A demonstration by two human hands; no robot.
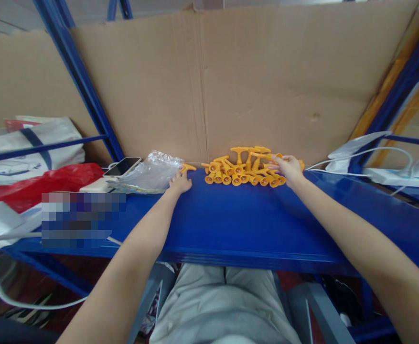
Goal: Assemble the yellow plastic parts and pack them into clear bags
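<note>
Several yellow plastic T-handled pieces with round cupped ends (236, 180) lie stacked in rows at the back of the blue shelf (230, 215). My right hand (291, 169) is at the right end of this stack, its thumb and fingers closed on one yellow T-handled piece (273, 156). Left of the stack, my left hand (180, 182) rests low over the shelf with its fingers around a separate yellow T-handled piece (188, 167). Only that piece's handle shows; the fingers hide its other end. Beside this hand lies a clear plastic bag (152, 172).
A phone (123, 166) lies behind the bag. At the left are a red plastic bag (51, 184), a white cloth bag (33, 148) and white cables. A cardboard sheet (266, 76) walls the back. On the right stands a power strip (402, 177) with cables.
</note>
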